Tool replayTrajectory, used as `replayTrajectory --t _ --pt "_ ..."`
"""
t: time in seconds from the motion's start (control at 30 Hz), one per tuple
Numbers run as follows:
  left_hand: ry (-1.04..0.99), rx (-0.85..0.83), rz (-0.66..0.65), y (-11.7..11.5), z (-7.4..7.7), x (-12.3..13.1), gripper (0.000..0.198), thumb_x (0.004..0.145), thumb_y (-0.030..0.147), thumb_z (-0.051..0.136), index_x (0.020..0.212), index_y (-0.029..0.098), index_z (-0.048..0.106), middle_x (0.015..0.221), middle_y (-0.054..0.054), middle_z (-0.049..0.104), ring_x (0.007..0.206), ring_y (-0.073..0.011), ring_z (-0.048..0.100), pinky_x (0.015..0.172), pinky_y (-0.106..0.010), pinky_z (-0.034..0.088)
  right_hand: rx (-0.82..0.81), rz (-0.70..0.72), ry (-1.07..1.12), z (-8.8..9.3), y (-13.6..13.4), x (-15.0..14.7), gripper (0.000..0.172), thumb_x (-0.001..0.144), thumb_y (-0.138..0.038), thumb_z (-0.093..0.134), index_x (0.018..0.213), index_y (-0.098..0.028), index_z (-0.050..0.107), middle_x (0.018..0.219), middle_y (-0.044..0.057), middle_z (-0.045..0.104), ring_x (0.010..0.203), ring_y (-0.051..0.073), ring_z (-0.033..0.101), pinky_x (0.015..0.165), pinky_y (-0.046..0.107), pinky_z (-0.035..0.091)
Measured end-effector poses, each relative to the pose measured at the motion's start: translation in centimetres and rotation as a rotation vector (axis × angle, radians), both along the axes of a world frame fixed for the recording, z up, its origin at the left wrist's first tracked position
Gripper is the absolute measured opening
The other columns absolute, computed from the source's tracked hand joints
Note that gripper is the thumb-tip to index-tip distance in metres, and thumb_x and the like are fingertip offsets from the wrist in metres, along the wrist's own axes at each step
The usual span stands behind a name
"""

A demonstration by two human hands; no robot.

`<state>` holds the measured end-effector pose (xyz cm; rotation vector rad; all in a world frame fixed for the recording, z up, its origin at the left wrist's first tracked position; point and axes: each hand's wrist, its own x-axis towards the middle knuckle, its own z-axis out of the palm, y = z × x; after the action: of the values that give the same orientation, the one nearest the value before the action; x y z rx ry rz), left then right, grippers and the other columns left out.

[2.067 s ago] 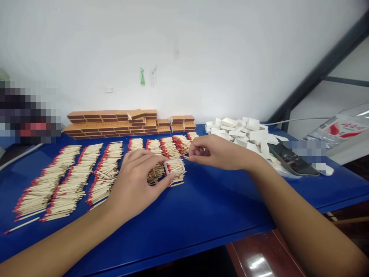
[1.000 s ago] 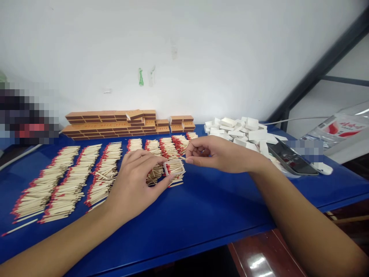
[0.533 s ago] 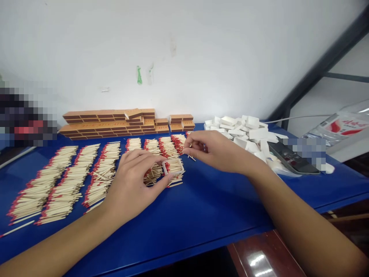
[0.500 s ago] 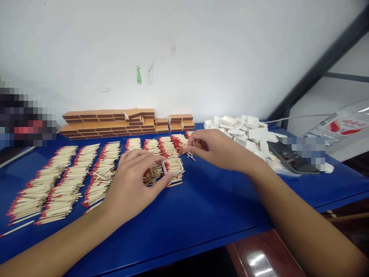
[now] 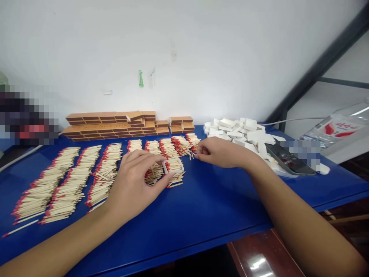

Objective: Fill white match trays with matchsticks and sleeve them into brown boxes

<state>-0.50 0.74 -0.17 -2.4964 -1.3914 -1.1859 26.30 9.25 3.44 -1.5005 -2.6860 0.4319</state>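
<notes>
My left hand [image 5: 135,177] grips a small white matchbox tray [image 5: 175,172] between thumb and fingers. Red-tipped matches [image 5: 173,164] lie in that tray, and more loose ones stick out around it on the table. To its right, my right hand [image 5: 215,152] is closed in a pinch at the near ends of a short row of matches [image 5: 180,145]. Whether a match is between those fingertips is hidden. Further rows of matches [image 5: 65,181] spread across the left side, heads mostly pointing left.
Brown and orange matchboxes [image 5: 112,127] are stacked along the wall. White matchbox trays [image 5: 255,135] form a heap at the back right, beside a phone [image 5: 288,159]. A clear plastic package [image 5: 334,127] is at the far right of the blue table [image 5: 201,215].
My right hand has moved slightly right and down, uncovering more of the match row at the back. The left hand still holds the tray in about the same spot.
</notes>
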Motion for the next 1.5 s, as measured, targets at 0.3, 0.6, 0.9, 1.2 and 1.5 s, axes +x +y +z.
replayTrajectory --t 0.3,0.6,0.9,1.2,1.5 --pt "0.011 -0.012 0.009 0.0 -0.2 -0.1 0.025 0.090 0.038 0.076 0.110 0.023 0.072 0.104 -0.006 0.077 0.103 -0.0276 0.067 0.098 -0.048 0.051 0.057 -0.201 0.052 -2.0 0.7 -1.5 0.027 0.088 -0.035 0.063 0.065 -0.022 0.057 0.059 0.002 0.058 0.058 0.016 0.051 0.058 0.030 0.032" --pt "0.016 0.005 -0.002 0.0 -0.2 -0.1 0.025 0.090 0.038 0.076 0.108 0.022 0.073 0.101 -0.005 0.077 0.101 -0.0273 0.067 0.098 -0.047 0.050 -0.015 -0.175 -0.043 -1.4 0.3 -1.1 0.034 0.080 -0.019 0.059 0.052 -0.021 0.040 0.049 -0.002 0.043 0.050 0.013 0.039 0.054 0.031 0.027" --pt "0.021 0.004 0.000 0.0 -0.3 -0.1 0.025 0.090 0.039 0.076 0.109 0.022 0.073 0.102 -0.006 0.077 0.102 -0.0271 0.067 0.098 -0.048 0.051 -0.066 -0.155 -0.112 -0.5 -0.4 -0.7 0.038 0.087 -0.020 0.057 0.057 -0.021 0.033 0.054 -0.001 0.043 0.054 0.013 0.036 0.055 0.032 0.027" --pt "0.016 0.014 -0.013 0.0 -0.3 -0.1 0.026 0.089 0.038 0.077 0.109 0.022 0.073 0.102 -0.005 0.078 0.101 -0.0268 0.067 0.099 -0.049 0.051 0.061 -0.009 0.140 0.9 -0.5 0.2 0.008 0.088 -0.020 0.059 0.080 -0.020 0.057 0.068 -0.001 0.056 0.060 0.013 0.045 0.058 0.029 0.028" --pt "0.010 0.005 -0.031 0.1 -0.3 0.0 0.027 0.090 0.037 0.077 0.112 0.023 0.073 0.105 -0.005 0.078 0.103 -0.0276 0.068 0.097 -0.048 0.052 0.095 0.283 0.429 -0.4 -2.3 -3.1 0.009 0.093 -0.022 0.062 0.086 -0.021 0.058 0.071 -0.005 0.048 0.063 0.011 0.040 0.060 0.026 0.029"
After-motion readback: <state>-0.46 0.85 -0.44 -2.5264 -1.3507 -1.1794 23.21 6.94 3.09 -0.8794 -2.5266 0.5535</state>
